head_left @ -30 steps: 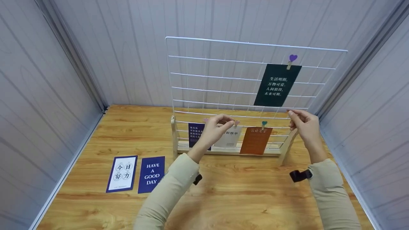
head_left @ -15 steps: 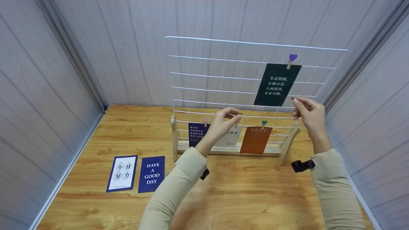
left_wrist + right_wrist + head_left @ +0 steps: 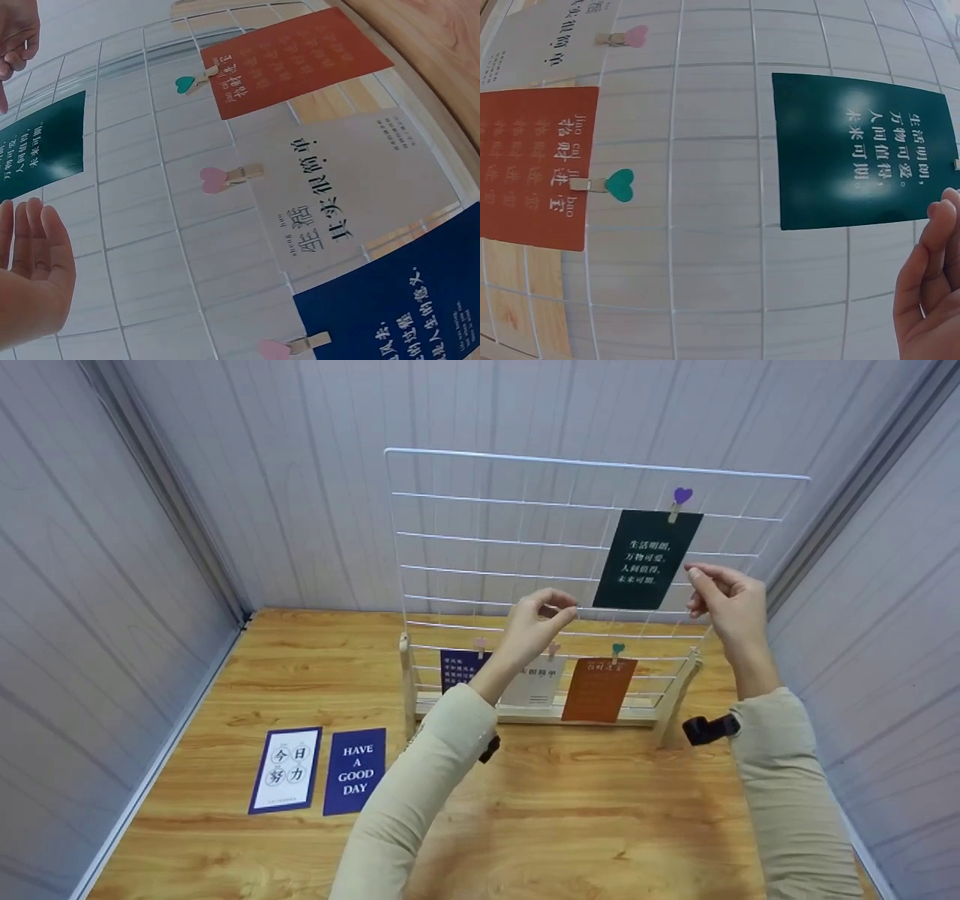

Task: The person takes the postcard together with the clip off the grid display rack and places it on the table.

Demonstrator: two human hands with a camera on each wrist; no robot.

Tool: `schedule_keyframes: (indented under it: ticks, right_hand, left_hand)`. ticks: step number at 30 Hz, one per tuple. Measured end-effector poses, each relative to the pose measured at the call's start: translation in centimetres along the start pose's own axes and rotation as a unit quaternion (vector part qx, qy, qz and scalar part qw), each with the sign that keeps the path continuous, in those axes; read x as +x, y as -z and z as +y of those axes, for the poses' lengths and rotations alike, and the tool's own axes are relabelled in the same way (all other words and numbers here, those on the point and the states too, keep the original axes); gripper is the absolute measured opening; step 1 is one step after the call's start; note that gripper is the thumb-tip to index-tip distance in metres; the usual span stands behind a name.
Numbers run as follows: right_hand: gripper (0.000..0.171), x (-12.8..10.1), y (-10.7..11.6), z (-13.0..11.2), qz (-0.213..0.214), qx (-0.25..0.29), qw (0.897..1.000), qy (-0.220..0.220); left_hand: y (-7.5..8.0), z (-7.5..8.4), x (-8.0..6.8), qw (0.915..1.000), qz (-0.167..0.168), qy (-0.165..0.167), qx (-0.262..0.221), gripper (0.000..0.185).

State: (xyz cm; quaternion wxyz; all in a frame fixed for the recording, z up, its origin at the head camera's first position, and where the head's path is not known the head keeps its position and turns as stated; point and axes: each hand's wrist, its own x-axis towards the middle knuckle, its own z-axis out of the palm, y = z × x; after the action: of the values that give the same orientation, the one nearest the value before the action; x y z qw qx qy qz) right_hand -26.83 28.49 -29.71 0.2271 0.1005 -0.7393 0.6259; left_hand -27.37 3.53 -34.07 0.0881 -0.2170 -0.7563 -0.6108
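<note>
Both hands have come up off the bottom row over the last second, so I'm now working around the dark green card (image 3: 647, 559). Left to right: two loose cards (image 3: 319, 769) lie on the bench (image 3: 600, 825), then my left hand (image 3: 536, 622) is up at the wire grid (image 3: 487, 510) with fingertips curled together, and I can't tell if it's pinching anything. My right hand (image 3: 727, 600) is loosely curled just beside the green card's right edge, apparently holding nothing. The white card (image 3: 534, 681) and orange card (image 3: 598, 688) hang clipped below, out of the way.
</note>
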Motion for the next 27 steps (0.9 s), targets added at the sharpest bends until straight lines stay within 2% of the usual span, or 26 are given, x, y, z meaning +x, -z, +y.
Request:
schedule_keyframes:
  ticks: [13, 18, 27]
  right_hand:
    - [0.030, 2.0, -0.4, -3.0, 0.014, -0.052, 0.999, -0.001]
    - [0.030, 2.8, -0.4, -4.2, 0.016, -0.041, 0.999, -0.006]
    - [0.020, 3.7, -0.8, -5.8, 0.020, -0.022, 1.000, -0.001]
  left_hand:
    - [-0.7, 1.2, 1.4, 0.9993, 0.004, -0.016, 0.033, 0.018]
    - [-1.1, 1.5, 1.8, 0.9991, -0.001, -0.019, 0.038, 0.022]
    - [-1.9, 3.1, 2.4, 0.9994, -0.007, -0.021, 0.027, 0.028]
